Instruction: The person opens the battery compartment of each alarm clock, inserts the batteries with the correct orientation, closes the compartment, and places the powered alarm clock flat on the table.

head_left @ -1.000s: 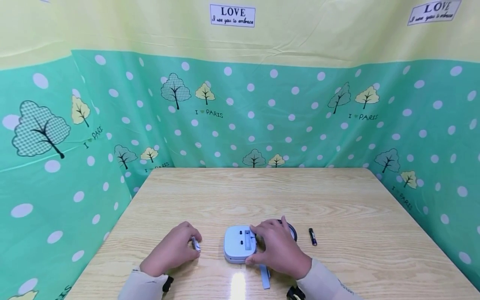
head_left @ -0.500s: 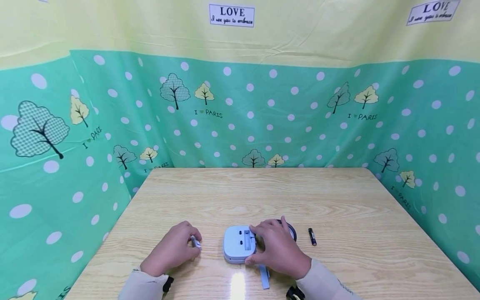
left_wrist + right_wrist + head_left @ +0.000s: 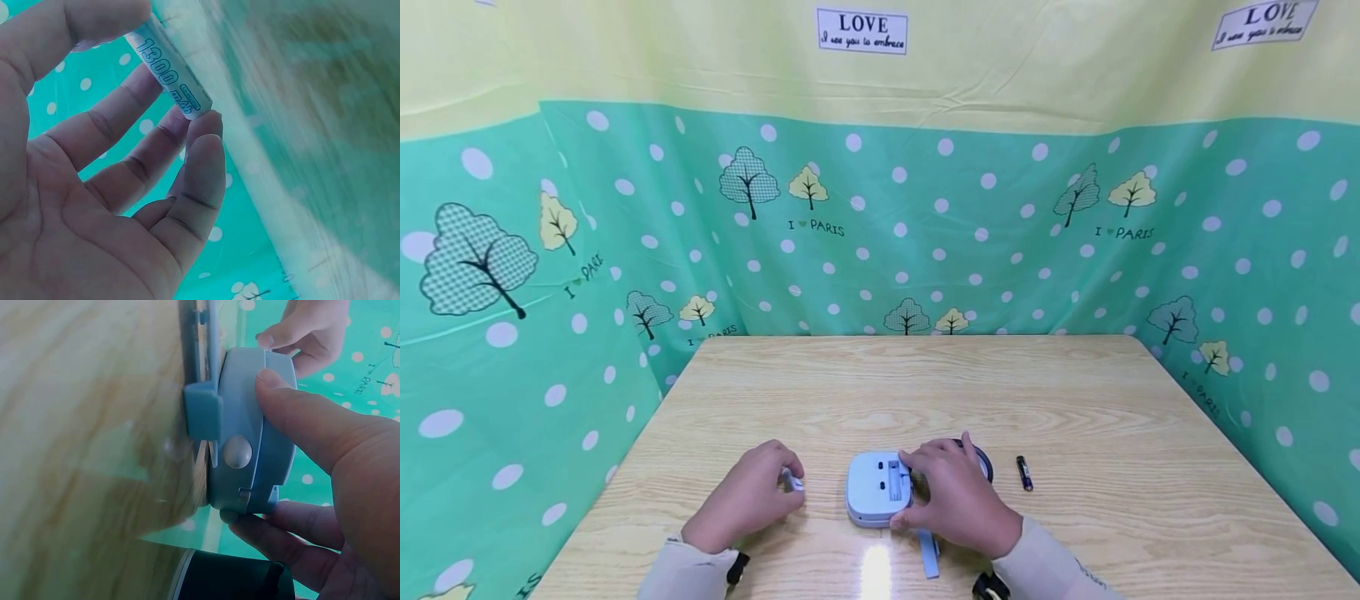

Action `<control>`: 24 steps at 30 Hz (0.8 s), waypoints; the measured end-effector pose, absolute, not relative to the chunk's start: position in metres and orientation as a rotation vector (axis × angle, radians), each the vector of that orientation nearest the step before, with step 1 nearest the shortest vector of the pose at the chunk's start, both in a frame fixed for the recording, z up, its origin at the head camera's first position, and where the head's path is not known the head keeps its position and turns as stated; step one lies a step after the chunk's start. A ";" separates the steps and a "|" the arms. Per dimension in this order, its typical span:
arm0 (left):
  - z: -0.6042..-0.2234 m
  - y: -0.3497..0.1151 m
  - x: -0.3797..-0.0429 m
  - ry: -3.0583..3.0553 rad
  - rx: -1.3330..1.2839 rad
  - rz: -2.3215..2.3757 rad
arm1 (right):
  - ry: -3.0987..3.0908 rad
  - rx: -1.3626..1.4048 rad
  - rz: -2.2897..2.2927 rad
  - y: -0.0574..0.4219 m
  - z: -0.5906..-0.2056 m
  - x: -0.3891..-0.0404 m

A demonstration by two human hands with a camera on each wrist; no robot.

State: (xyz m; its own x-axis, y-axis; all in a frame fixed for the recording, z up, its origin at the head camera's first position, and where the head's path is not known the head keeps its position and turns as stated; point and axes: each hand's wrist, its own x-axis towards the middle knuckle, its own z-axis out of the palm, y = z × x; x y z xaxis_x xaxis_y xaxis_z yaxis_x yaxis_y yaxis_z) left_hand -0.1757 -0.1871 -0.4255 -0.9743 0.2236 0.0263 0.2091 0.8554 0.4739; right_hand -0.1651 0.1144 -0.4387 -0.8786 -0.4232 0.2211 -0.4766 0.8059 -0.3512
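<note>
Between thumb and fingertips, my left hand [image 3: 751, 495] pinches a white battery [image 3: 170, 69] marked 1300 mAh. It is held left of a light blue, rounded-square device [image 3: 868, 492], partly covered by the fingers in the head view. The device lies with its uncovered battery compartment [image 3: 896, 481] facing up. My right hand [image 3: 955, 496] grips the device's right side, thumb on the near edge and fingers on the far edge. A silver button [image 3: 238, 452] shows on the device's side in the right wrist view.
A dark AAA-size battery [image 3: 1025, 472] lies on the wooden table [image 3: 917, 383] to the right. Behind my right hand is a round dark-rimmed object [image 3: 987, 461], partly hidden. A narrow light blue strip [image 3: 929, 554] lies in front. Dotted green cloth [image 3: 940, 225] hangs around the table.
The white battery has turned slightly between my left fingers and that hand has shifted a little. My right hand and the device stay in place.
</note>
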 end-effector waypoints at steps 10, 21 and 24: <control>-0.423 -0.183 -0.178 3.026 0.360 0.762 | -2.858 0.724 0.630 0.115 -0.438 -0.165; -0.419 -0.177 -0.179 3.022 0.377 0.771 | -2.859 0.725 0.619 0.115 -0.440 -0.166; -0.419 -0.176 -0.180 3.023 0.387 0.774 | -2.862 0.724 0.626 0.115 -0.440 -0.166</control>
